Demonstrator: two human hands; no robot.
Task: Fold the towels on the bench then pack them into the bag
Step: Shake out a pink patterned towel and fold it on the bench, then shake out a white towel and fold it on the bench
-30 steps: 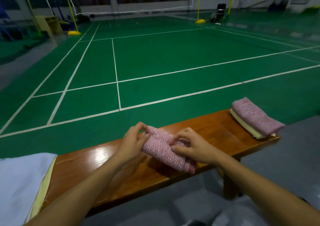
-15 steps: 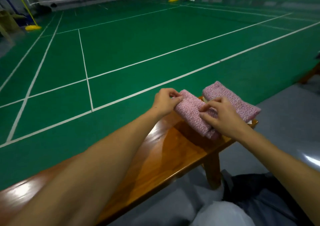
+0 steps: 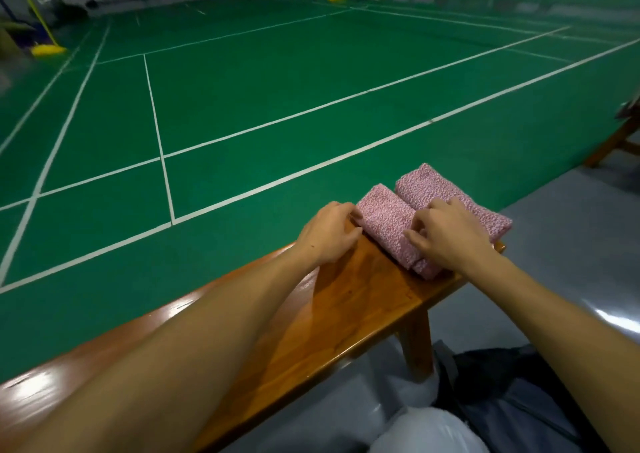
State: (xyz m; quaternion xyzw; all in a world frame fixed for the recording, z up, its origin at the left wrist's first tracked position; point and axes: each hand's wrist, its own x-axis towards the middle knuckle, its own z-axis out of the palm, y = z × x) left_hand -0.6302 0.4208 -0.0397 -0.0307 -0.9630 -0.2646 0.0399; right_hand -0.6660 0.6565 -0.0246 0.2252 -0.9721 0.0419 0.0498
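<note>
Pink folded towel [image 3: 388, 224] lies between both hands, long axis crosswise on the bench [image 3: 346, 300]; left hand [image 3: 327, 232] is curled at its far-left edge, grasp unclear; right hand [image 3: 446, 234] is curled over its right side, beside a second towel [image 3: 429, 185].

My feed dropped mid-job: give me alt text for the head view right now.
Two folded pink towels lie side by side at the end of a wooden bench; the left hand touches the nearer towel, the right hand rests across both, partly covering the farther towel. Green court floor lies beyond.

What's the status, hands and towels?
Left hand touching near towel's left edge, right hand resting on it. Far towel folded alongside. Bench end; nothing in the way.
</note>
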